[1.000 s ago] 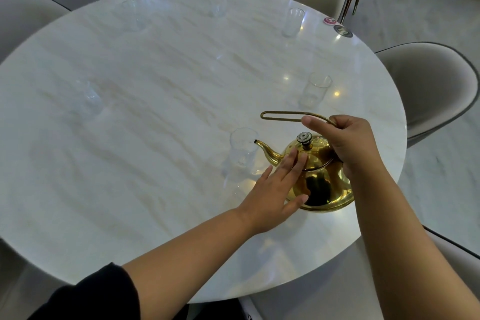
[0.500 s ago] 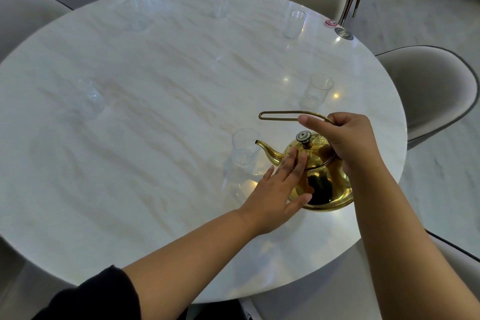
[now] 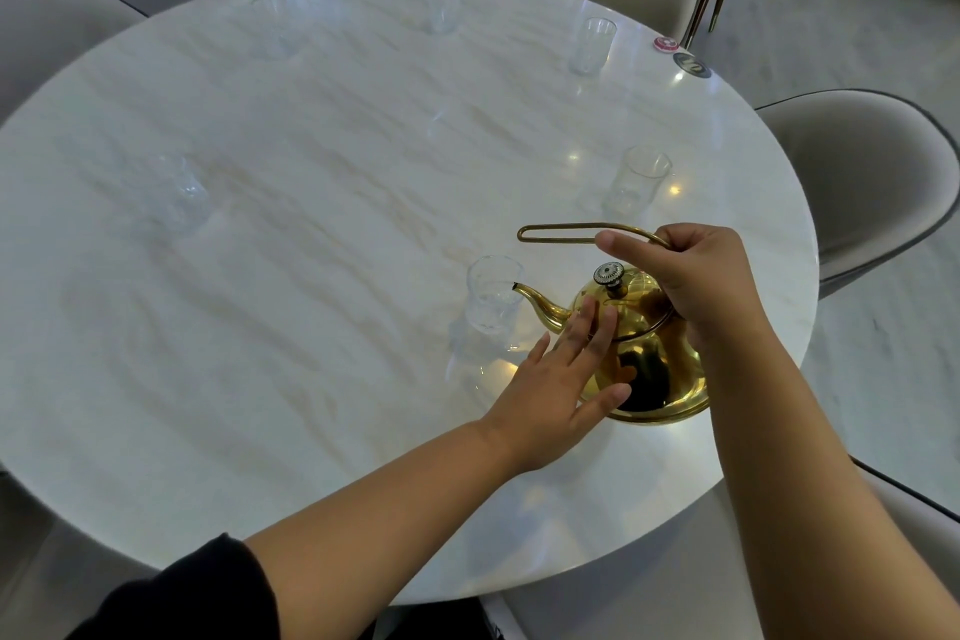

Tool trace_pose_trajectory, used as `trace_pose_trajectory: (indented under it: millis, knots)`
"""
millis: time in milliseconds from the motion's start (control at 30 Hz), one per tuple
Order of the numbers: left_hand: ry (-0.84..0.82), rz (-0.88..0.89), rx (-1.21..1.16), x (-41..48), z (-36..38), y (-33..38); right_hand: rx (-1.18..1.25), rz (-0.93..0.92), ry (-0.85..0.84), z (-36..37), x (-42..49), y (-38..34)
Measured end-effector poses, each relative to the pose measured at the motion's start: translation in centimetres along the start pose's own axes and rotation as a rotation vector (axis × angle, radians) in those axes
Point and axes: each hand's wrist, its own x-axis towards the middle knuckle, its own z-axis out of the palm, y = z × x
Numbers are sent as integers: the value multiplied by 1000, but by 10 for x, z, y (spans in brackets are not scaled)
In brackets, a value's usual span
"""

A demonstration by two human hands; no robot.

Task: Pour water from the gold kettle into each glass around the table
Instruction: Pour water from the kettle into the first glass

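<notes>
Marble in pale cream and grey makes up the round table (image 3: 322,203), the largest thing in view, ringed by upholstered chairs (image 3: 862,172). The gold kettle (image 3: 649,353) is near the table's right-hand edge, tipped toward the middle, its base lifted on the near side; whether the base still touches the top cannot be told. The right hand (image 3: 696,276) is clenched round the rear of the kettle's long wire handle (image 3: 571,232), the index finger stretched forward along it. The left hand (image 3: 561,390) lies flat against the kettle's left shoulder and lid, fingers straight and spread, thumb low on the belly, gripping nothing. The spout tip is at the rim of the nearest glass (image 3: 493,294), which stands upright just left of the kettle. A second glass (image 3: 636,182) stands beyond the kettle beside the right edge, a third (image 3: 589,46) near the far right edge, a fourth (image 3: 441,5) at the far edge, and a faint one (image 3: 179,195) toward the left edge. Two small round discs (image 3: 678,52) sit at the far right rim. The lid's dark knob (image 3: 609,273) points upward.
</notes>
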Motion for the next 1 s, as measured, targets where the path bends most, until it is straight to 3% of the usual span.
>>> trace_pose_trajectory:
  millis: [1000]
  knots:
    - [17,-3,28,3,4,2,-62,4,11,-2,0,-6]
